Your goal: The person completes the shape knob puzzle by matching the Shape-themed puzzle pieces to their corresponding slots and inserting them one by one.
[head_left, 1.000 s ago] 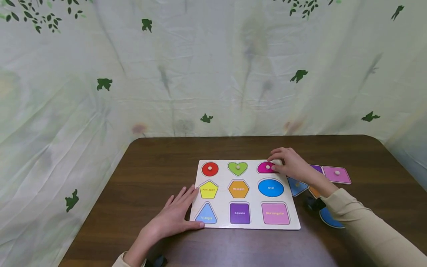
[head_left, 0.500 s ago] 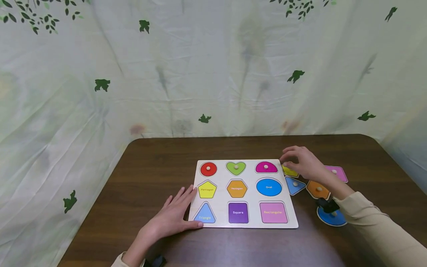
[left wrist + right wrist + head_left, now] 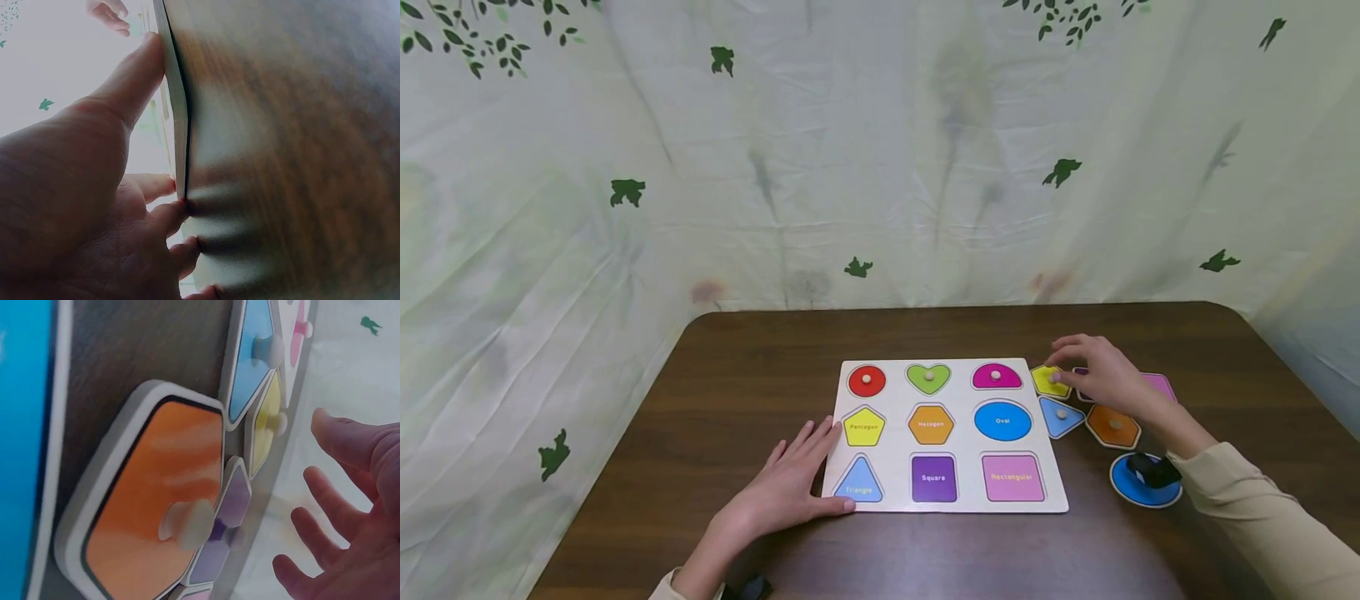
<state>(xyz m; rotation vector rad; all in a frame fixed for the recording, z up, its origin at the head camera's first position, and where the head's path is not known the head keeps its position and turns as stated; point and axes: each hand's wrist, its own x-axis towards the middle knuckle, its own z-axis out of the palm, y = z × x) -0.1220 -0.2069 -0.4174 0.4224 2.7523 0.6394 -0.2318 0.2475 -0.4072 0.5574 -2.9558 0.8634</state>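
A white shape-puzzle board (image 3: 895, 454) lies on the table. My left hand (image 3: 790, 479) rests at its left edge, fingers spread on the table and thumb touching the front corner; the left wrist view shows the thumb (image 3: 140, 69) along the board's side. A knobbed red circle (image 3: 860, 387), green heart (image 3: 917, 373) and magenta semicircle (image 3: 983, 380) fill the top row. Past the board's right edge, my right hand (image 3: 1101, 379) hovers over the yellow pentagon piece (image 3: 1043, 383). In the right wrist view its loosely bent fingers (image 3: 328, 494) are apart from the pentagon's knob (image 3: 281, 424).
Right of the board lie a blue triangle piece (image 3: 1060, 425), an orange hexagon piece (image 3: 1101, 432) and a blue oval piece (image 3: 1131, 494). A purple square piece (image 3: 237, 497) and a pink rectangle piece (image 3: 1163, 384) are partly hidden by the right hand. A patterned curtain (image 3: 880, 167) hangs behind the table.
My right hand has let go of the magenta semicircle in the board's top row and moved right, over the yellow pentagon piece. The left hand stays in place.
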